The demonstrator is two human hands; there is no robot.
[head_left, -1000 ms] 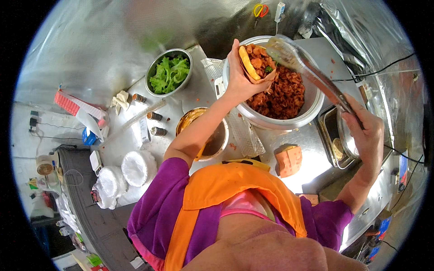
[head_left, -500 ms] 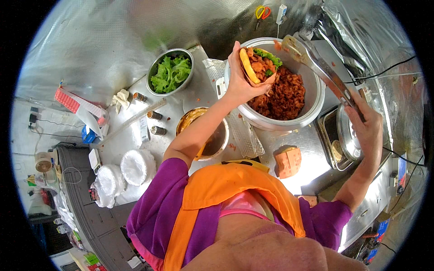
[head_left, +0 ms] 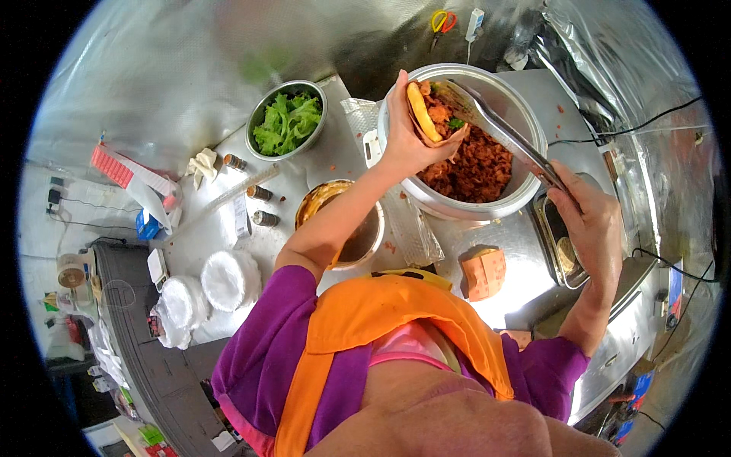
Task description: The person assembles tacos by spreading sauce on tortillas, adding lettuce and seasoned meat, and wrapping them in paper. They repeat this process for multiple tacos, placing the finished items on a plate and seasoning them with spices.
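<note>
My left hand is closed round a filled bun in a brown paper sleeve, held over the left rim of a large round pot. Chopped red-brown meat lies in the pot, and meat with a bit of green lettuce shows in the bun's opening. In my right hand is a pair of metal tongs, gripped near the handle end. The tongs reach over the pot, their tips against the filling at the bun's open side. Part of the filling is hidden behind them.
A metal bowl of lettuce stands at the back left. Below my left forearm is a sauce-smeared pot. Brown paper sleeves lie near me; a metal tray is at right. Small jars and plastic-wrapped stacks stand left.
My right hand has brought the tongs left and down from the pot's far right rim to the bun's filling. My left hand and the bun stay nearly in place.
</note>
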